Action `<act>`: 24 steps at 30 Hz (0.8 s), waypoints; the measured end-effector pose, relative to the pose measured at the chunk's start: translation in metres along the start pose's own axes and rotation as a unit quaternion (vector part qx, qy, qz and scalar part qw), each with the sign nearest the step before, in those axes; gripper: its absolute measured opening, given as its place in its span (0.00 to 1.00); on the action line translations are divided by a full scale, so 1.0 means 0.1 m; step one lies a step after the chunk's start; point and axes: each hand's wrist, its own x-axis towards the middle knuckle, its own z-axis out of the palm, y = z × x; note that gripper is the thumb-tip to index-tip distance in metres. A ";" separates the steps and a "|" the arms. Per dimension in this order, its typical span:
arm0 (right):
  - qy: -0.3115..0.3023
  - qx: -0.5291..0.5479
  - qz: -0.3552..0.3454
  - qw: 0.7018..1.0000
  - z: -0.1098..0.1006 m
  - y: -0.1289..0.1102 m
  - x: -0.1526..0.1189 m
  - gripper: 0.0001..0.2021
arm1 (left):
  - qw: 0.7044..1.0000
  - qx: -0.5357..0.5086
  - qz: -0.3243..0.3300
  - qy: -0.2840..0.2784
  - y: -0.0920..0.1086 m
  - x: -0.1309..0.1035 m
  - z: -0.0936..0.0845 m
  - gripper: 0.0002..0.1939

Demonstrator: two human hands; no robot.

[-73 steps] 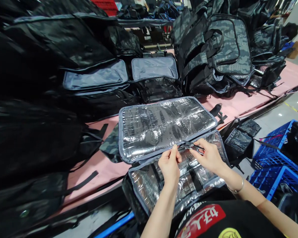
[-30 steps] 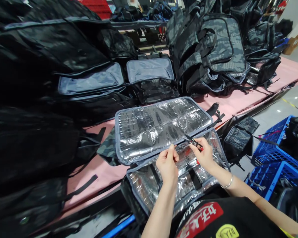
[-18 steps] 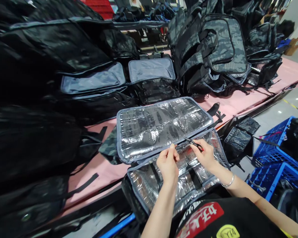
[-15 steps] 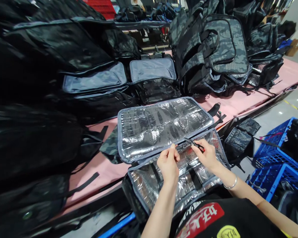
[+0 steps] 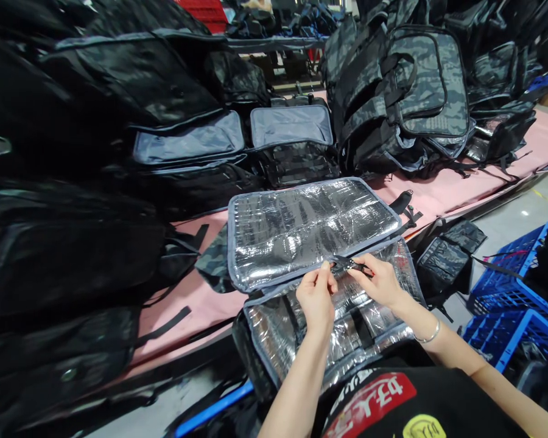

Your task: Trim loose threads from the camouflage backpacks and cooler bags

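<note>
An opened bag lies in front of me, its silver-lined flap (image 5: 310, 228) with grey edging folded back over the table. My right hand (image 5: 378, 280) is closed on small black scissors (image 5: 357, 266), whose blades point left toward the seam between flap and bag. Just left of the blades, the fingers of my left hand (image 5: 318, 292) are pinched together at the flap's edging; whatever they hold is too small to make out. Below both hands is the silver-lined inside of the bag (image 5: 274, 334).
Dark bags (image 5: 64, 255) are piled at the left. Two opened bags with grey lining (image 5: 292, 126) and an upright camouflage backpack (image 5: 432, 85) stand behind on the pink table (image 5: 438, 198). Blue crates (image 5: 506, 274) and another camouflage bag (image 5: 447, 258) are at the right.
The scissors have moved slightly left and lower, closer to my left fingertips. The whole view has shifted, so the bags and table appear a little further right.
</note>
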 end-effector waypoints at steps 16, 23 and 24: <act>0.012 0.035 -0.010 0.999 -0.03 -0.04 0.08 0.09 | 1.000 -0.016 -0.006 -0.011 -0.03 0.06 -0.01 0.17; 0.011 0.028 0.005 1.000 -0.02 -0.03 0.11 0.09 | 1.000 -0.010 -0.005 -0.016 -0.06 0.14 -0.02 0.19; 0.018 0.027 0.014 0.999 -0.03 -0.03 0.12 0.09 | 1.000 -0.007 -0.005 -0.017 -0.06 0.15 -0.03 0.20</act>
